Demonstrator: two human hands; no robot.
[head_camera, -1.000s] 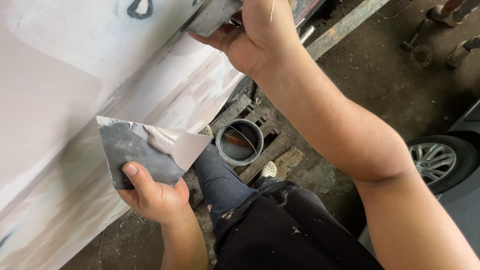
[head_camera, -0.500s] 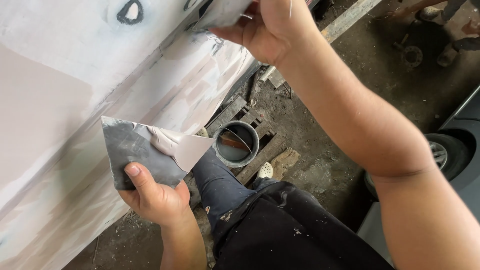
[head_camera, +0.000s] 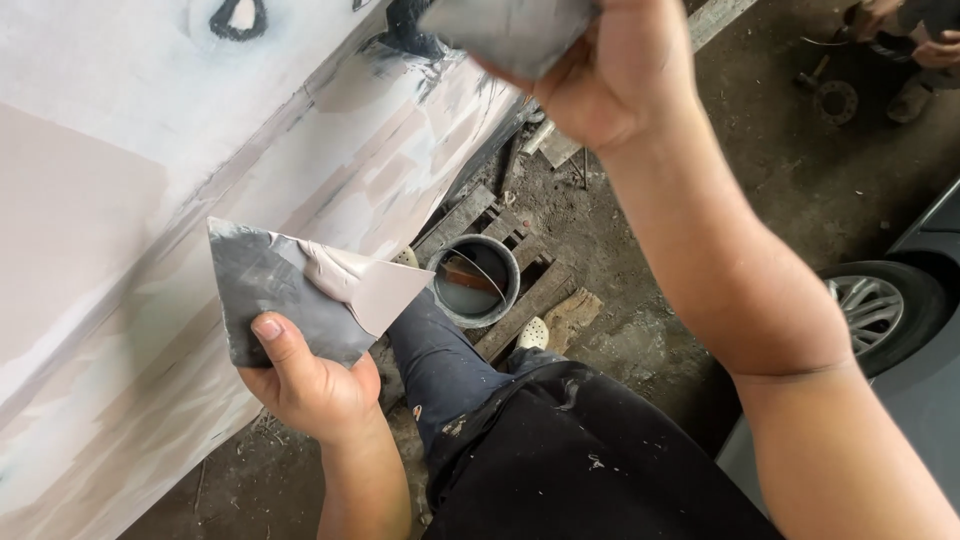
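Puttied panel (head_camera: 120, 150), two spreaders (head_camera: 290, 295) (head_camera: 505, 30)

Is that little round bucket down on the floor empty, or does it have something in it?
Not empty. The bucket stands upright on the wooden pallet, open-topped, holding dark liquid with a brownish object inside. What the liquid is, I cannot tell.

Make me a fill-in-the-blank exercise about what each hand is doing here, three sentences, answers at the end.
1. The left hand holds a flat grey board smeared with pale ____.
2. The right hand grips a grey spreader up against the ____ panel.
3. On the wooden pallet by the person's knee stands a round ____.

Missing words: filler; white; bucket
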